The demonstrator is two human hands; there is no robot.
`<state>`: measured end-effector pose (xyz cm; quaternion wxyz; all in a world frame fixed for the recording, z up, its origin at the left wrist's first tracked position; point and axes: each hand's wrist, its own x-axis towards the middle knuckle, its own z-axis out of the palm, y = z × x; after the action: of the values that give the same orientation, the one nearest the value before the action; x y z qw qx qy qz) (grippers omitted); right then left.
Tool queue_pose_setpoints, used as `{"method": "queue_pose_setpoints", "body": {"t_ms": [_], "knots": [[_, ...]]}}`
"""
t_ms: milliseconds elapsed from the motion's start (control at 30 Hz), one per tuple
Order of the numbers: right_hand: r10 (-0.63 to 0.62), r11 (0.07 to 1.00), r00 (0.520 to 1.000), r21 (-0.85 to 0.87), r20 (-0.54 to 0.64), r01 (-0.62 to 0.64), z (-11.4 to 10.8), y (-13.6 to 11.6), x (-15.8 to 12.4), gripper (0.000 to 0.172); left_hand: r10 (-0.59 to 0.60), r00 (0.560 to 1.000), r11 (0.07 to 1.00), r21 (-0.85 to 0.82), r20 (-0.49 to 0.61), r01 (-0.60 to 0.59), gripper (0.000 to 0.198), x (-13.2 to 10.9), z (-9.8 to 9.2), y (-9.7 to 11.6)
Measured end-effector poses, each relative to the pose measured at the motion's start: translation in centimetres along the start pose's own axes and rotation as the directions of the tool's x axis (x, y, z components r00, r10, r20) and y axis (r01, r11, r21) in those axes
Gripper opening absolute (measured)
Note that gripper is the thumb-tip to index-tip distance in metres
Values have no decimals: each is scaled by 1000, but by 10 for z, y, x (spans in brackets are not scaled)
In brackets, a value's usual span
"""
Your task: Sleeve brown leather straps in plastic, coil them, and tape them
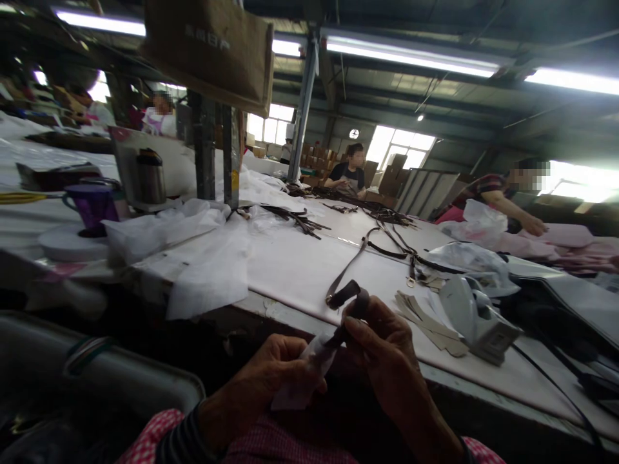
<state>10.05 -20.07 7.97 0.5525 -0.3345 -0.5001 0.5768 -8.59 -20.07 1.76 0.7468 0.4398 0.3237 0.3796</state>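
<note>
My left hand is closed on a piece of thin white wrapping paper, which surrounds one end of a dark strap. In the fingers of my right hand the dark brown strap is pinched, its loop standing up above the fingertips. A longer length of strap runs from beside that loop across the white table top; whether it is the same piece I cannot tell. Both hands are in front of the table's near edge. Further straps with a metal clasp lie beyond my right hand.
A grey-white device with a cord stands on the right, by beige strips. White sheets hang over the table edge at left. A grey bin is at lower left. A purple cup stands farther left. Several people work beyond.
</note>
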Motion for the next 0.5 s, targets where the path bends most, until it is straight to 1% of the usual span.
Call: {"method": "queue_pose_setpoints", "body": {"t_ms": [100,200,333,433,500], "knots": [[47,998,998,30,40,-48,-9,2,-3,20,-6,1000,999,34,-12,6,34,-1,1,-1],[76,997,997,30,23,-77,-14,3,-3,21,9,1000,998,60,-11,-9,33,0,5,0],[100,995,995,26,8,-100,-12,9,-5,21,16,1000,999,35,24,-16,35,4,9,0],[125,991,990,48,60,-128,-9,20,-10,17,37,998,997,63,42,-40,37,4,9,-2],[159,983,982,77,104,-167,-7,31,-14,19,69,997,989,127,21,-72,39,-2,6,-3]]}}
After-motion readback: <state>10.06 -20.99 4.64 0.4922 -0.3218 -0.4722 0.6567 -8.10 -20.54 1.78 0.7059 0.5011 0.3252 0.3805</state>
